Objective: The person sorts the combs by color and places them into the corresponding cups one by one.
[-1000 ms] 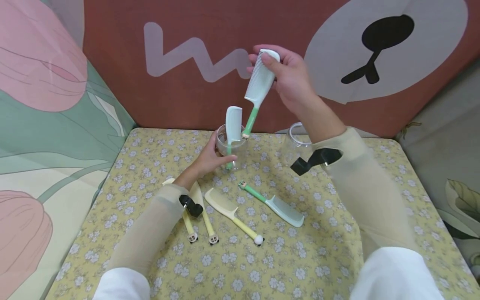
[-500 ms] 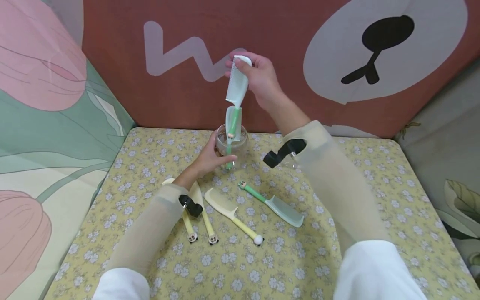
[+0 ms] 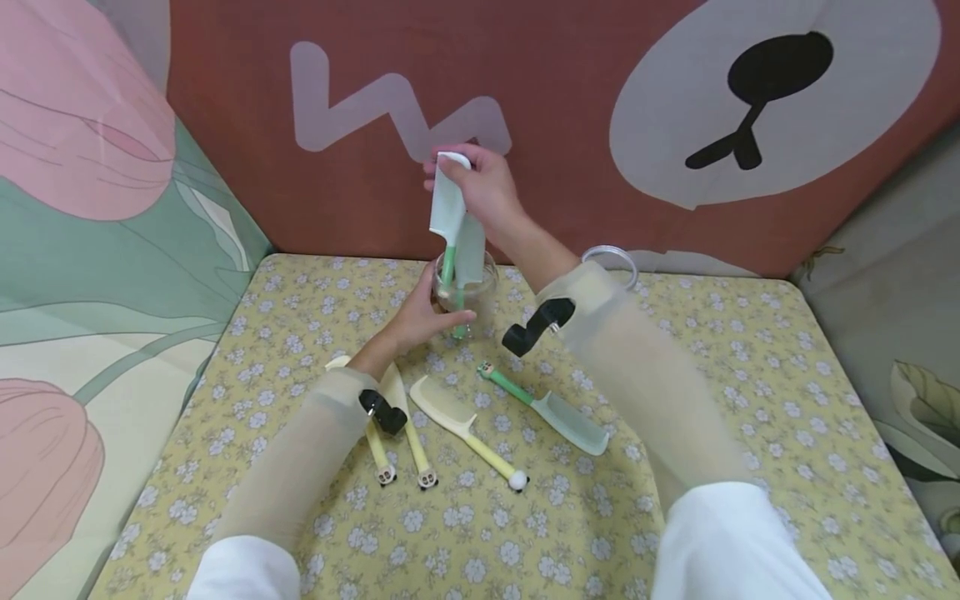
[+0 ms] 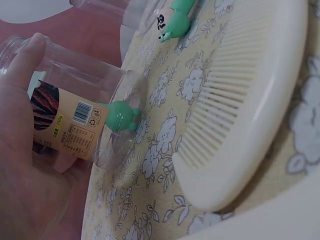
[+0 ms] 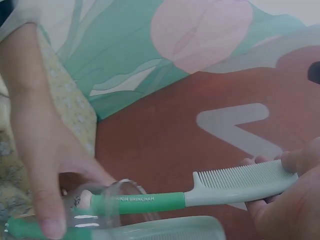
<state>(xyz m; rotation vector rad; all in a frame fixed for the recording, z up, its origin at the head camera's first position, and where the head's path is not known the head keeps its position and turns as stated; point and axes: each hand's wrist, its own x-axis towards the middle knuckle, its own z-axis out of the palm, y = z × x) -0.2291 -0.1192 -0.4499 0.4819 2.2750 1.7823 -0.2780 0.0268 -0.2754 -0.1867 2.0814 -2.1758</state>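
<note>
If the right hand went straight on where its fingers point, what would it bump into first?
Probably the red-brown wall, near its pale zigzag. Nothing shows between that and the right hand, though depth is hard to judge.

Wht sleeves (image 3: 735,542) top sheer beige oversleeves (image 3: 277,467), w/ blk bent brackets (image 3: 537,326), 1 per arm.

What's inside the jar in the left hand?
One comb sits handle-down in the jar; the right hand holds another comb, its handle end inside too. The label and left hand hide part of the interior.
</note>
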